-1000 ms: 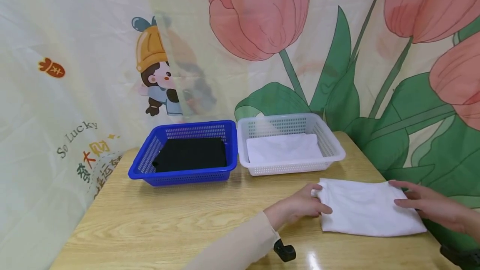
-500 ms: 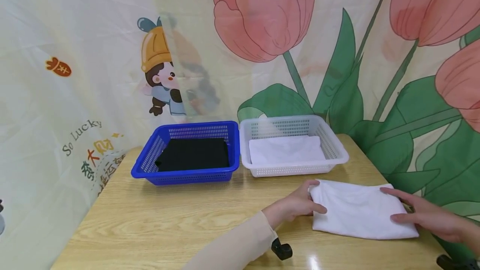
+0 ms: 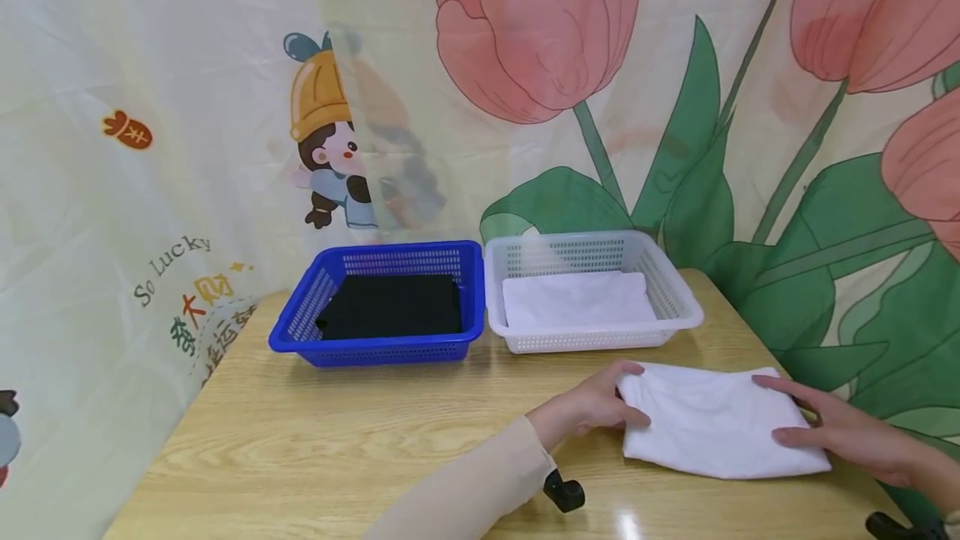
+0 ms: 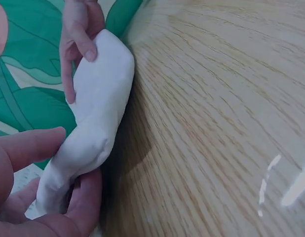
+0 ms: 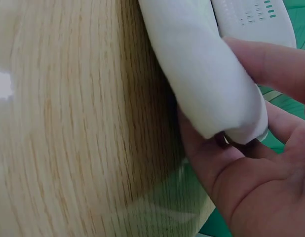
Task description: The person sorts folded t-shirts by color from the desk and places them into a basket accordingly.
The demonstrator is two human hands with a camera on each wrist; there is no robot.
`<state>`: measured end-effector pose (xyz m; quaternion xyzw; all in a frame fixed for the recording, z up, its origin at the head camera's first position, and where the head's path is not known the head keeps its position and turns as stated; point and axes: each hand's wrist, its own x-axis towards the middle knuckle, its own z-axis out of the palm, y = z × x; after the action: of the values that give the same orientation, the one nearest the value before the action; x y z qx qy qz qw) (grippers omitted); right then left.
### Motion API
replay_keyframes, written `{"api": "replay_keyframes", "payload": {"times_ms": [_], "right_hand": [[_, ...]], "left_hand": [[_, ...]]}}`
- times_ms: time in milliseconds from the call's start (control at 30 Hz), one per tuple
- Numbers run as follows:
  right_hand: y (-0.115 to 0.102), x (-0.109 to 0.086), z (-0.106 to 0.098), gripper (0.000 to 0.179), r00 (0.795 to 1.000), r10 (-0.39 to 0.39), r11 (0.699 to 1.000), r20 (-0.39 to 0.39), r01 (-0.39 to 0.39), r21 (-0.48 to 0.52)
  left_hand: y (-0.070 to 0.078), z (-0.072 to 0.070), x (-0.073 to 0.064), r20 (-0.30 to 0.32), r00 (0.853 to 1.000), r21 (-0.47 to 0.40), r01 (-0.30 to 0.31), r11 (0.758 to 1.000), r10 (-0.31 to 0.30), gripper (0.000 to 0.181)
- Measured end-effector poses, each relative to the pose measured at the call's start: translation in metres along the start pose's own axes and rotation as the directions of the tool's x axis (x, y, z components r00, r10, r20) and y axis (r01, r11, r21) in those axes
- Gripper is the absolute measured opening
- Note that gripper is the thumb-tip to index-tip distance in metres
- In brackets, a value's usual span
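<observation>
A folded white cloth [image 3: 716, 422] is at the front right of the table, low over the wood. My left hand [image 3: 597, 400] grips its left end; in the left wrist view the fingers [image 4: 88, 197] reach beneath it while another digit presses on top. At the opposite end, my right hand [image 3: 851, 433] pinches the cloth [image 5: 207, 74], with digits above and below, as the right wrist view shows. The fingertips under the fabric are partly hidden.
Behind the cloth stands a white plastic basket [image 3: 600, 342] with a folded white cloth [image 3: 576, 300] inside. Left of it, a blue basket [image 3: 375, 352] holds folded black fabric [image 3: 396, 307]. A printed curtain [image 3: 465, 148] hangs behind the wooden table [image 3: 315, 448].
Both hands have brought the white cloth slightly to the left. My left fingers have gone further under its end, and the right hand has moved in over the other end.
</observation>
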<state>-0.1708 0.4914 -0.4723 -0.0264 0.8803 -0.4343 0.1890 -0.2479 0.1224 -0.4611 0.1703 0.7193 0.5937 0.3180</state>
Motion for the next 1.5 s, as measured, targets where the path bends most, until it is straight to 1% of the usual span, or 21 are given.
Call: {"api": "replay_keyframes", "payload": {"times_ms": [133, 167, 267, 367, 467, 567, 667, 733, 800, 833, 967, 1000, 1067, 1133, 1200, 1267, 1300, 1400, 1500], "right_hand": [[-0.004, 0.004, 0.004, 0.078, 1.0, -0.016, 0.999, -0.017, 0.015, -0.046], [-0.006, 0.005, 0.005, 0.077, 1.0, -0.017, 0.998, -0.019, 0.016, -0.054], [-0.01, 0.009, 0.009, 0.076, 1.0, -0.01, 0.998, -0.016, 0.009, -0.063], [-0.015, 0.011, 0.013, 0.079, 1.0, 0.005, 0.998, -0.013, -0.005, -0.065], [-0.017, 0.013, 0.017, 0.081, 1.0, 0.001, 0.998, -0.011, -0.002, -0.063], [-0.017, 0.015, 0.021, 0.079, 0.999, -0.04, 0.998, -0.02, 0.039, -0.048], [-0.016, 0.015, 0.026, 0.077, 0.995, -0.091, 0.992, -0.044, 0.087, -0.089], [-0.017, 0.015, 0.03, 0.076, 0.989, -0.132, 0.986, -0.061, 0.124, -0.114], [-0.021, 0.016, 0.033, 0.075, 0.982, -0.167, 0.977, -0.089, 0.154, -0.145], [-0.024, 0.016, 0.034, 0.076, 0.978, -0.182, 0.976, -0.1, 0.167, -0.141], [-0.045, 0.014, 0.033, 0.078, 0.964, -0.223, 0.971, -0.145, 0.205, -0.126], [-0.051, 0.013, 0.033, 0.079, 0.959, -0.241, 0.967, -0.151, 0.226, -0.114], [-0.064, 0.009, 0.03, 0.079, 0.952, -0.264, 0.964, -0.157, 0.252, -0.089], [-0.078, 0.006, 0.025, 0.079, 0.943, -0.286, 0.958, -0.169, 0.276, -0.084], [-0.093, 0.004, 0.019, 0.08, 0.933, -0.304, 0.952, -0.191, 0.289, -0.103], [-0.11, 0.005, 0.012, 0.082, 0.926, -0.309, 0.948, -0.218, 0.28, -0.153], [-0.119, 0.007, 0.008, 0.083, 0.921, -0.314, 0.945, -0.229, 0.278, -0.174], [-0.145, 0.019, -0.001, 0.086, 0.904, -0.341, 0.933, -0.257, 0.294, -0.206], [-0.166, 0.038, -0.007, 0.086, 0.887, -0.385, 0.917, -0.255, 0.338, -0.21]], "left_hand": [[-0.002, -0.004, 0.0, 0.011, 1.0, 0.027, -0.001, 1.0, 0.001, 0.074], [-0.002, -0.005, -0.001, 0.003, 1.0, 0.042, 0.0, 0.999, 0.0, 0.074], [-0.003, -0.005, -0.002, -0.032, 0.999, 0.096, -0.003, 0.995, 0.006, 0.072], [-0.006, -0.005, -0.003, -0.077, 0.997, 0.129, 0.002, 0.992, 0.008, 0.07], [-0.01, -0.005, -0.005, -0.112, 0.994, 0.12, 0.011, 0.993, 0.003, 0.069], [-0.01, -0.007, -0.009, -0.147, 0.989, 0.116, 0.007, 0.993, 0.01, 0.07], [-0.007, -0.011, -0.015, -0.168, 0.985, 0.137, -0.018, 0.99, 0.042, 0.072], [-0.003, -0.015, -0.021, -0.169, 0.983, 0.159, -0.044, 0.986, 0.071, 0.074], [0.002, -0.021, -0.028, -0.153, 0.983, 0.153, -0.074, 0.985, 0.098, 0.075], [0.005, -0.024, -0.032, -0.143, 0.983, 0.148, -0.091, 0.985, 0.112, 0.075], [0.021, -0.041, -0.051, -0.097, 0.983, 0.126, -0.143, 0.982, 0.155, 0.076], [0.025, -0.046, -0.056, -0.088, 0.982, 0.128, -0.154, 0.98, 0.166, 0.077], [0.033, -0.054, -0.065, -0.072, 0.981, 0.134, -0.172, 0.976, 0.182, 0.076], [0.041, -0.062, -0.073, -0.047, 0.978, 0.117, -0.195, 0.974, 0.201, 0.076], [0.049, -0.071, -0.077, -0.028, 0.975, 0.086, -0.218, 0.972, 0.221, 0.077], [0.056, -0.08, -0.08, -0.026, 0.971, 0.056, -0.236, 0.97, 0.237, 0.078], [0.06, -0.085, -0.079, -0.033, 0.969, 0.039, -0.245, 0.969, 0.246, 0.079], [0.068, -0.1, -0.073, -0.091, 0.962, 0.01, -0.258, 0.966, 0.258, 0.08], [0.073, -0.115, -0.062, -0.183, 0.949, 0.025, -0.257, 0.966, 0.257, 0.081]]}}
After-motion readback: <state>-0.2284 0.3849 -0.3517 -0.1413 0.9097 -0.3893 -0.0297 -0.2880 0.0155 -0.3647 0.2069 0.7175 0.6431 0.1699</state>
